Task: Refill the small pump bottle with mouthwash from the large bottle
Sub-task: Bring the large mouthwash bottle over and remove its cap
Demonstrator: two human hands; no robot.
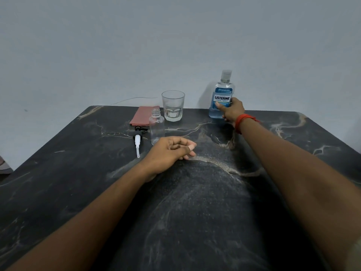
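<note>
Dark marbled table [195, 212] set against a plain grey wall [175, 45]. Large bottle [222, 90], labelled "LISTERINE COOL MINT", stands upright and capped near the far edge, with blue liquid visible inside. Right grip [232, 111] is wrapped round its lower body, thumb on the label. Small pump bottle [156, 128] stands upright with open neck, in front of a glass [173, 105] and pink cloth [143, 116]; pump head [137, 140] lies flat just beside it. Left grip [170, 153] rests on the table by the small bottle's base, fingers loosely curled, holding nothing
</note>
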